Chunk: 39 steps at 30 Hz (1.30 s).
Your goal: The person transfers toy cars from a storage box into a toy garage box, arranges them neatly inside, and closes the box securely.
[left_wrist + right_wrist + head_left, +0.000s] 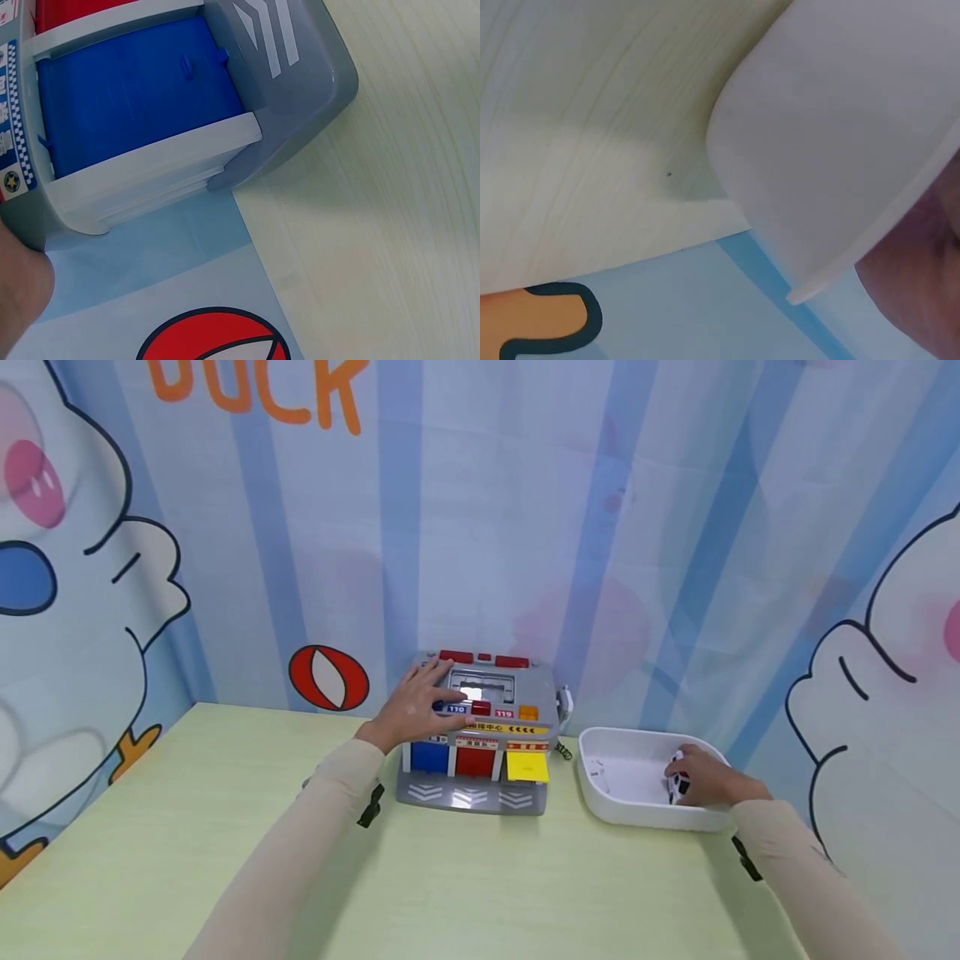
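A grey toy rescue station [468, 795] stands against the striped cloth. My left hand [414, 703] rests on its top left part, thumb and fingers spread. Along its front are a blue door [430, 757], a red door [476, 762] and a yellow door [528, 767] that sticks outward. The blue door [135, 90] fills much of the left wrist view. To the right, my right hand [708, 777] reaches into a white tub [637, 814] and pinches a small white-and-black toy car [678, 783]. In the right wrist view, the tub's wall [817, 135] hides the fingers and car.
Another small whitish item [597, 774] lies at the tub's left end, too small to make out. A white handset [566, 702] with a coiled cord hangs on the station's right side. Behind the pale wooden table [480, 885] hangs a printed cloth [480, 527].
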Each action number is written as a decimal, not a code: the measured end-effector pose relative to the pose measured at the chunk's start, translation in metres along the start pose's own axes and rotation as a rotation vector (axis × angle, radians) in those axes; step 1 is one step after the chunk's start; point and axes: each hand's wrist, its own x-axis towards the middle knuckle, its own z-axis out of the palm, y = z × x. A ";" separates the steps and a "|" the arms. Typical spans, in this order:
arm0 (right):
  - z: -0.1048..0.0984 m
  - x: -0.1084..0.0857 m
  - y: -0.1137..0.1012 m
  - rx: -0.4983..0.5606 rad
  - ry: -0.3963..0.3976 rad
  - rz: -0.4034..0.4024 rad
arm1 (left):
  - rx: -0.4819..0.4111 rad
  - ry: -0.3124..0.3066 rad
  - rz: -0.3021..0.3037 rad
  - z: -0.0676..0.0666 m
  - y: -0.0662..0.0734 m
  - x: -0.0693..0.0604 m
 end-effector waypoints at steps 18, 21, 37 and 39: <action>0.008 0.004 0.000 0.020 0.035 -0.006 | -0.032 -0.014 -0.014 0.001 0.000 0.000; 0.010 0.004 0.002 0.015 0.035 -0.009 | -0.034 -0.013 -0.008 0.001 0.000 0.000; 0.000 0.005 -0.007 0.010 0.047 -0.001 | -0.035 -0.003 -0.004 0.000 -0.002 0.000; -0.003 0.005 -0.008 0.014 0.040 0.005 | -0.030 -0.001 -0.003 0.000 -0.002 0.000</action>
